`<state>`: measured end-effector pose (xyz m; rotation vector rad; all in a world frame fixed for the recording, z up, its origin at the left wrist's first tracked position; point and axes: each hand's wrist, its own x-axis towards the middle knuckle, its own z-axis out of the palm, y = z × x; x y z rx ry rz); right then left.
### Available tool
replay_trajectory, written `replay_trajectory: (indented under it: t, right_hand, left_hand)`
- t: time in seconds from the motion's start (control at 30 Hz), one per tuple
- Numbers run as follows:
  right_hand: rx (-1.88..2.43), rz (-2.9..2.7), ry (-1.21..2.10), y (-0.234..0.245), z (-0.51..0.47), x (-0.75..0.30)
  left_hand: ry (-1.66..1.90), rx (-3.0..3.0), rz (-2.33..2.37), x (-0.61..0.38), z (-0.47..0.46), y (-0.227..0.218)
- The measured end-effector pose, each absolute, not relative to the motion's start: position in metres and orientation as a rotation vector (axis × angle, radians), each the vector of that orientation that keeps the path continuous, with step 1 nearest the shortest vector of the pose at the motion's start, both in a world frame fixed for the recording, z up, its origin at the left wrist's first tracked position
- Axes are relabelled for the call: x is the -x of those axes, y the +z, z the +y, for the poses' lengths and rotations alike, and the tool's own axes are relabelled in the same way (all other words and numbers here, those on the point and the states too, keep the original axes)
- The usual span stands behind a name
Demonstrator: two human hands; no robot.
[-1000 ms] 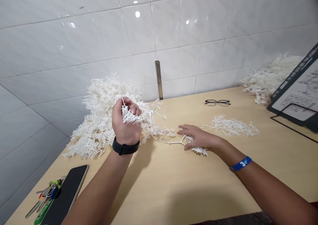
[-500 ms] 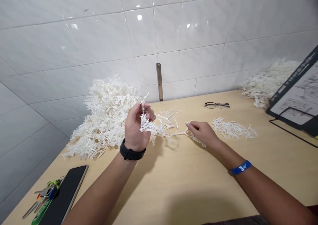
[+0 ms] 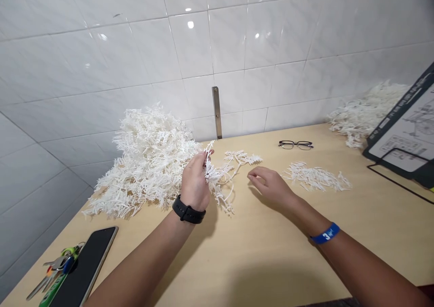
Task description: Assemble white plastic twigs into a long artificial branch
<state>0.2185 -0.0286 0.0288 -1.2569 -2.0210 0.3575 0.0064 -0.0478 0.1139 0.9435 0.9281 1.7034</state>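
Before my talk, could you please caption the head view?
Left hand holds a white branched sprig beside a larger white pile.

Sprig (image 3: 213, 175) partly hid behind L hand (image 3: 195, 184); phone (image 3: 88, 266) btm cut off; board (image 3: 412, 133) print blurry.

The left hand (image 3: 196, 182) holds a white sprig (image 3: 212, 175) near a shaggy white pile (image 3: 145, 162) on the table (image 3: 230, 248).

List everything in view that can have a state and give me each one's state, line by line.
Left hand: closed, gripping
White sprig: gripped, branched
Right hand: fingers curled, no visible hold
Large white pile: heaped
Small white pile: loose, spread low
Phone: face up, screen dark
Keys: bunched together
Glasses: set down; folded or not, unclear
Black wristband: fastened, worn
Blue wristband: worn
Printed panel: tilted
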Motion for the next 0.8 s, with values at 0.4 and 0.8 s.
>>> replay_trajectory:
  t: [0.4, 0.8]
  right_hand:
    - [0.965, -1.93, 0.786, 0.03, -0.045, -0.207]
    - [0.994, -1.868, 0.813, 0.027, -0.04, -0.203]
  left_hand:
    - [1.602, -1.17, 0.965, -0.014, -0.05, 0.105]
    - [1.312, -1.68, 1.185, -0.024, -0.032, 0.034]
